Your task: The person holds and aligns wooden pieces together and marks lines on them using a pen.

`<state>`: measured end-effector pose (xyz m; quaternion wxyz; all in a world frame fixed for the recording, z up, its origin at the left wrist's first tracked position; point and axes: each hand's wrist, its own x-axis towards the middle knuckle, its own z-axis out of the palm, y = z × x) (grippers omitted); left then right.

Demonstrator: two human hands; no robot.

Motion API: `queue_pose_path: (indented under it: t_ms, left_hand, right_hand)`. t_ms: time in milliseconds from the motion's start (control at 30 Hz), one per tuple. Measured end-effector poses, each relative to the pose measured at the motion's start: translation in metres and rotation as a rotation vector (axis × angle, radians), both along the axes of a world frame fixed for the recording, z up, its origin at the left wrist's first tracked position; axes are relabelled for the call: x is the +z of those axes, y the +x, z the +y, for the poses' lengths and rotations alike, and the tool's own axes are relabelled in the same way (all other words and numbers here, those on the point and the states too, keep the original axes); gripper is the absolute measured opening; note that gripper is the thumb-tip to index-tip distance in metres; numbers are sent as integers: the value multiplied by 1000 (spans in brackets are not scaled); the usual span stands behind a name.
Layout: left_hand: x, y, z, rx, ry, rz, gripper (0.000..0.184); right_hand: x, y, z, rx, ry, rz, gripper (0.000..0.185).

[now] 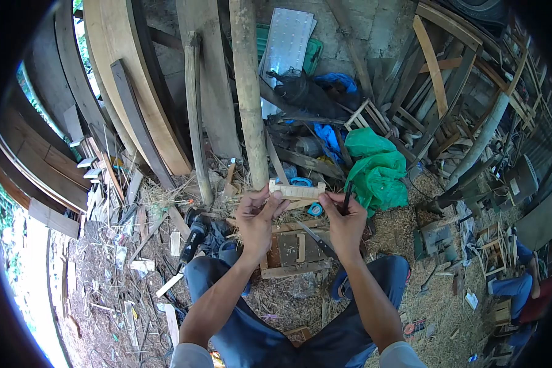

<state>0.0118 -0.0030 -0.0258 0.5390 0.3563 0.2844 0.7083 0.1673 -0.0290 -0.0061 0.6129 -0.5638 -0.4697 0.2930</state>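
Over the person's knees in the head view, the left hand [256,216] and right hand [348,224] hold up a small piece of wood [295,192], fingers [278,195] pinched on both ends. Something dark (I can't tell what) sticks up by the right hand. Below are a pointed blade [313,235] and a low bench [283,249].

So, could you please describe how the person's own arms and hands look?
The left hand and right hand wear no gloves. The forearms are bare, with no watch visible. Pale grey sleeves show at the bottom edge.
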Motion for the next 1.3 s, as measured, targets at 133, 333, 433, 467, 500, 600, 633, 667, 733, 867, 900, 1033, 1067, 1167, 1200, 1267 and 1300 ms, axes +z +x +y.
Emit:
queue_pose_path:
  t_ms: [133,333,433,467,500,600,633,667,733,867,900,1033,1067,1167,1200,1267,1300]
  left_hand:
    - [0,-2,1,-20,29,-1,4]
    - [5,-3,5,-69,8,33,4]
    - [2,-3,5,-98,-17,19,4]
    - [3,-3,9,-114,-46,17,5]
    - [3,-3,11,-128,-84,12,6]
    - [3,-6,17,-182,-138,2,8]
    - [4,-8,14,-183,-148,8,8]
    - [7,-10,14,-215,-151,-32,9]
    - [15,-7,9,-248,-174,-77,11]
    - [11,0,0,-238,-213,-161,17]
    - [9,4,-1,-212,-200,-128,18]
    - [16,7,-1,-154,-114,22,27]
    - [22,7,-3,-102,-47,120,24]
    - [14,10,-4,-38,33,178,29]
    - [11,11,-4,-4,66,170,30]
    - [9,9,-4,-47,26,158,28]
    - [8,8,-5,-92,-12,151,25]
  right_hand:
    - [-1,-1,1,-5,-39,67,19]
    - [-2,7,6,31,3,91,21]
    - [4,13,7,68,11,93,25]
    - [10,16,10,97,-27,74,28]
    - [13,20,11,96,-21,73,28]
    - [18,23,15,226,-80,164,32]
    - [24,23,12,251,-158,175,33]
    - [27,25,11,274,-236,182,34]
    - [18,23,12,290,-232,210,34]
    - [1,14,13,265,-95,189,32]
    - [11,13,8,247,-141,197,32]
    - [21,16,2,232,-203,230,30]
    - [23,16,2,254,-197,279,29]
    - [26,19,-3,262,-209,253,30]
    - [25,19,-2,263,-210,249,30]
    - [23,20,-2,240,-191,252,34]
    - [23,21,-3,239,-194,248,34]
